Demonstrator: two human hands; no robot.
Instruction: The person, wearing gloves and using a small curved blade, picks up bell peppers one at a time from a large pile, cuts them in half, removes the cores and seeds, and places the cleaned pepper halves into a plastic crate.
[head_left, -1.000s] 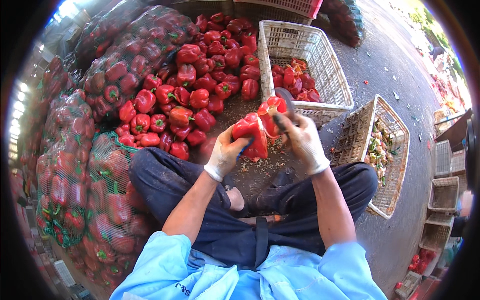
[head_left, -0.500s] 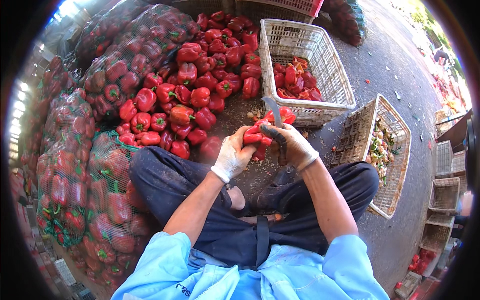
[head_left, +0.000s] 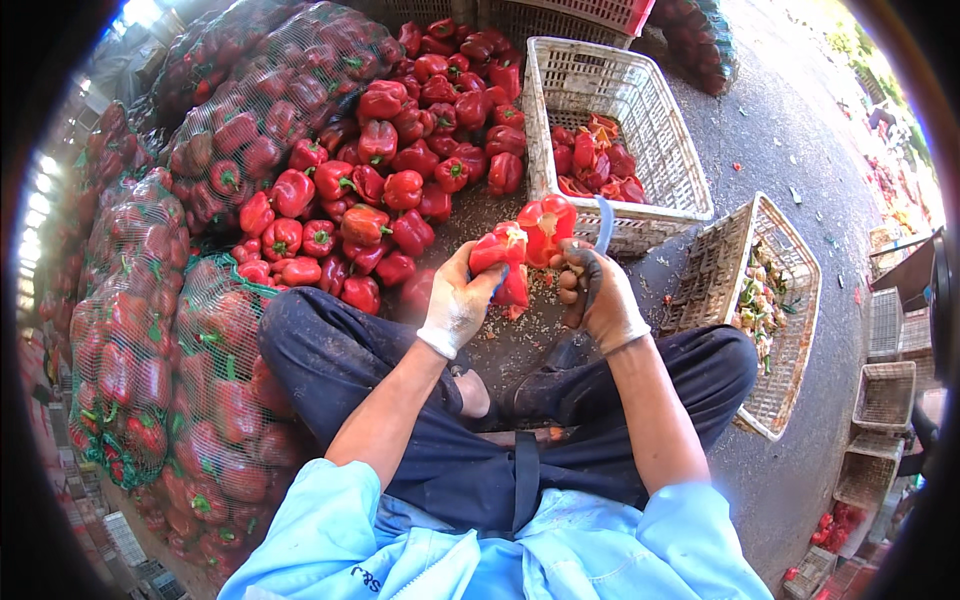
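Note:
In front of me, above my crossed legs, my gloved left hand (head_left: 455, 298) is closed around a red bell pepper piece (head_left: 508, 283). Just right of it, an opened bell pepper half (head_left: 547, 228) shows its hollow inside. My gloved right hand (head_left: 606, 300) is curled, its thumb and fingertips against the lower edge of that half. From the same hand rises the curved blade of a knife (head_left: 606, 222), pointing up; its handle is hidden by the fingers.
Whole red bell peppers (head_left: 385, 190) lie heaped ahead to the left, beside filled mesh sacks (head_left: 125, 330). A white plastic crate (head_left: 690, 190) ahead holds cut pepper pieces. Right of my knee, a tilted crate (head_left: 805, 330) contains cores and stems. Seeds litter the ground.
The pepper has come apart into two portions, one at each hand. My right hand has turned and moved slightly right, and the knife blade has swung to the right of the pepper.

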